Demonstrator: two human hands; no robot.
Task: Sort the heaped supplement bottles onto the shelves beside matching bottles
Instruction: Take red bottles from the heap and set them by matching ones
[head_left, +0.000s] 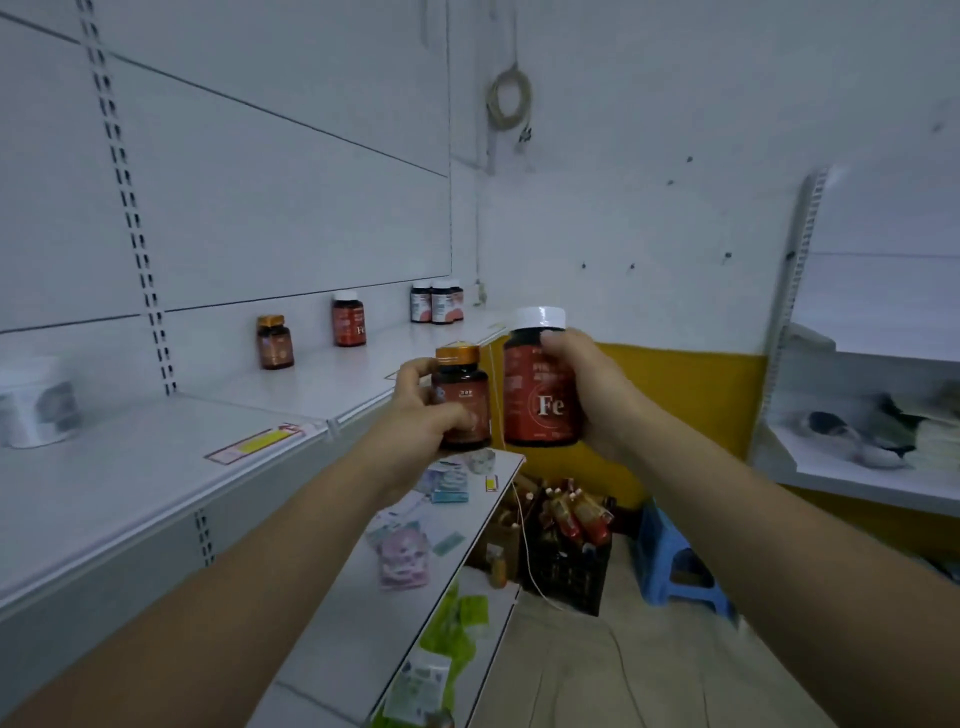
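Red "Fe" bottle (540, 384) gripped in right hand (587, 395); gold-capped bottle (462, 400) in left hand (421, 410). Carrying step. Next: stand each beside its shelf twin, Fe match (349, 326), gold match (274, 343), far left.

The large white-capped bottle (540, 384), held in the right hand (587, 395), bore "Fe" in big pale letters on its red label; the smaller print above it was too blurred to read. A matching bottle on the shelf (349, 319) showed the same "Fe" low on its label. The gold-capped bottle (462, 400) in the left hand (421, 410) carried small pale characters that could not be made out. The yellow shelf-edge tag (257, 441) was illegible.
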